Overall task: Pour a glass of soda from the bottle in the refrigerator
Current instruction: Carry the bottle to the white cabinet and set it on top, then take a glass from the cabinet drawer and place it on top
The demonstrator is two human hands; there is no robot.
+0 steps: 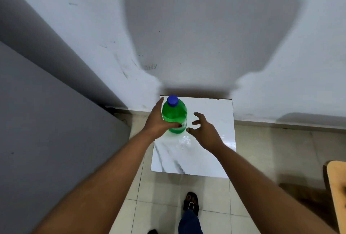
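A green soda bottle point(174, 116) with a blue cap stands upright over the far left part of a small white marble-patterned table point(209, 158). My left hand point(159, 121) wraps around the bottle's left side, thumb across its front. A little to the right of the bottle, my right hand point(203, 130) hovers with fingers spread and curled, not touching it. A clear glass point(185, 141) shows faintly on the table just below the bottle, between my hands; it is hard to make out.
A grey refrigerator side point(56, 130) fills the left. A white wall point(206, 37) rises behind the table. A wooden piece of furniture point(337, 187) is at the right edge. My foot in a dark sandal point(191, 203) stands on the tiled floor.
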